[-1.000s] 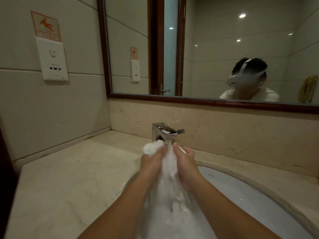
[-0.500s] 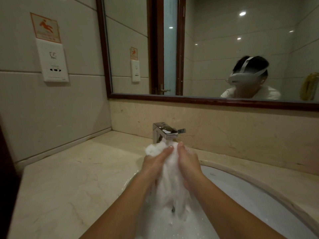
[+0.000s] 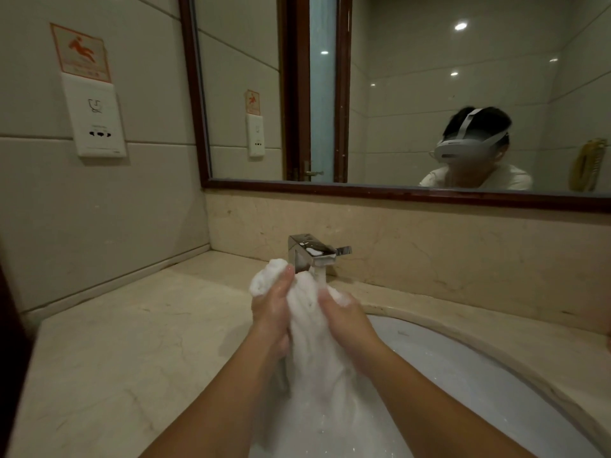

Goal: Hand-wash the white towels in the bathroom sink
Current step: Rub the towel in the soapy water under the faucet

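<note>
A wet white towel (image 3: 309, 328) hangs bunched between both hands above the white sink basin (image 3: 469, 368), its lower part trailing down into the bowl. My left hand (image 3: 272, 312) grips the towel's upper left fold, a puffy end sticking out above the thumb. My right hand (image 3: 347, 322) grips the towel's right side, foam on the knuckles. Both hands are just in front of the chrome faucet (image 3: 312, 254). The towel's bottom end is hidden by my forearms.
A beige marble counter (image 3: 125, 342) surrounds the basin, with a tiled wall and a white socket plate (image 3: 96, 117) on the left. A wood-framed mirror (image 3: 396, 94) runs above the marble backsplash behind the faucet.
Both hands have rubbed the towel against each other: the left hand has slid up and the right hand down, with the towel held at about the same height.
</note>
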A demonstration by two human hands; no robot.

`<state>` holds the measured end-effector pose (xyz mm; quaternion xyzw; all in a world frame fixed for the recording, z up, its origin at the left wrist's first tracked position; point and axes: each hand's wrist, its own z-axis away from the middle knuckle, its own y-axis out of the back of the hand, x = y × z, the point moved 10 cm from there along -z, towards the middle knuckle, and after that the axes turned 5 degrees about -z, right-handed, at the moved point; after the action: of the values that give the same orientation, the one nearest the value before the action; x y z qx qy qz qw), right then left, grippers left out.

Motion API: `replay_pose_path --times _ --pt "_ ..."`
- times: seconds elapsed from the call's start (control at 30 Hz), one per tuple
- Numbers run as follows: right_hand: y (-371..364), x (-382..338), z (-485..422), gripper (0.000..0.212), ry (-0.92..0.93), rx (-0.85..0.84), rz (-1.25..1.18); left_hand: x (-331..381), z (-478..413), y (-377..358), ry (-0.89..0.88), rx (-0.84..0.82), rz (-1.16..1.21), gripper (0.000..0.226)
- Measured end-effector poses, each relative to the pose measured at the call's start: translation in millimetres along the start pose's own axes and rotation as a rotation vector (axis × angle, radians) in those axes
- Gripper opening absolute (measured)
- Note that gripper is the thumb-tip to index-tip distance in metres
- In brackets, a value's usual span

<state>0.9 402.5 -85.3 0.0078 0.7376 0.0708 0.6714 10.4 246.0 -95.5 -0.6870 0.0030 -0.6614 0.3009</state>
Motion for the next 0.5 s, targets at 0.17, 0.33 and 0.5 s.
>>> replay_pose_path --times 0.17,0.33,0.5 --pt "38.9 9.2 -3.0 0.037 -0.088 0.302 -0.439 4.1 3.3 -14.0 -0.121 -0.064 -0.323 0.029" --pt "31.3 17.0 -12.1 0.063 -0.152 0.239 -0.611 -19.9 -0.6 -27.0 0.011 -0.178 -0.439 0.064" --pt "14.7 30.7 -11.5 0.069 -0.210 0.052 -0.569 -20.9 11.7 -32.7 0.030 -0.217 -0.462 0.067"
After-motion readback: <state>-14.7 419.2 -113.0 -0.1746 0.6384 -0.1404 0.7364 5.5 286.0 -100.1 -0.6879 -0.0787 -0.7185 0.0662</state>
